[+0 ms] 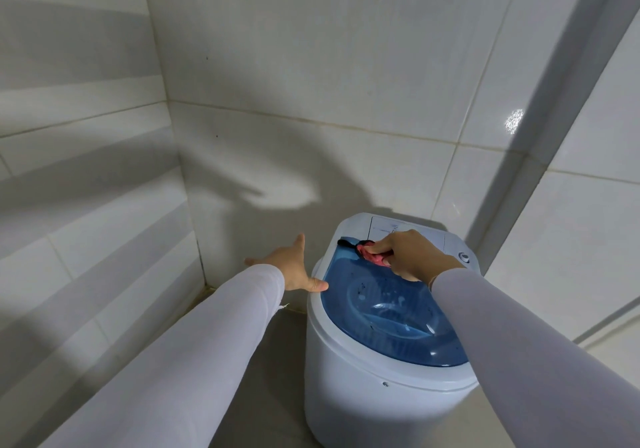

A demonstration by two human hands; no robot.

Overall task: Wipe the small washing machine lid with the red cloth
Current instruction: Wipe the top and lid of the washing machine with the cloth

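Observation:
A small white washing machine (363,378) stands on the floor in a tiled corner. Its lid (388,312) is translucent blue, with dark specks on it. My right hand (412,253) is closed around a bunched red cloth (374,255) and presses it on the far edge of the lid, near the dark hinge at the back left. My left hand (292,269) is open with fingers spread, its thumb touching the machine's white rim at the left. Both arms wear white sleeves.
White tiled walls (277,66) close in at the left and behind the machine. A grey vertical frame (554,118) runs down at the right. The machine's white control panel (415,232) with a round knob (464,257) lies behind the lid. Grey floor (270,378) shows left of the machine.

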